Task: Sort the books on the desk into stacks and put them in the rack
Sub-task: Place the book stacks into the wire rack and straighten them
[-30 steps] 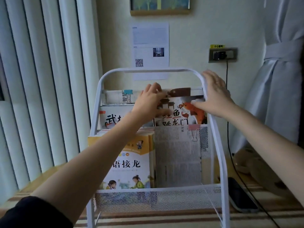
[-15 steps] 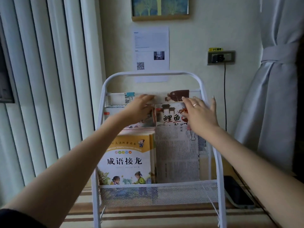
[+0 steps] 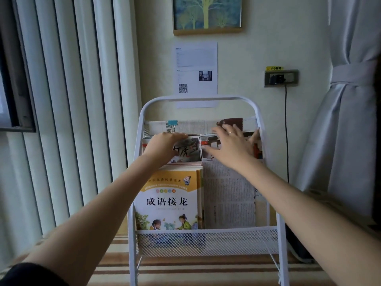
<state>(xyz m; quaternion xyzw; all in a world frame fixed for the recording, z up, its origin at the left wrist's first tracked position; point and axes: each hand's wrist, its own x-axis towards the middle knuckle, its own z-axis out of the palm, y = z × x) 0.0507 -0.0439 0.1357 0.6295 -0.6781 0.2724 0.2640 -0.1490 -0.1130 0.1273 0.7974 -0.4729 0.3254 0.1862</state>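
Observation:
A white tiered mesh rack (image 3: 206, 242) stands against the wall. Its front tier holds a stack of yellow picture books (image 3: 168, 201) on the left and a grey printed booklet (image 3: 228, 193) on the right. The middle tier holds two picture books side by side, a left one (image 3: 186, 150) and a right one (image 3: 210, 144). Clipped papers (image 3: 191, 126) fill the back tier. My left hand (image 3: 162, 147) rests curled over the top edge of the left middle book. My right hand (image 3: 233, 145) lies flat, fingers spread, on the right middle book.
Vertical blinds (image 3: 68, 100) hang at the left and a tied grey curtain (image 3: 348, 120) at the right. A cable (image 3: 286, 131) drops from a wall socket (image 3: 281, 77) beside the rack. A dark phone (image 3: 296, 246) lies right of the rack's base on the striped surface.
My right hand left the rack's frame and came down flat onto the right middle book. My left hand shifted left onto the left middle book. The view tilted up.

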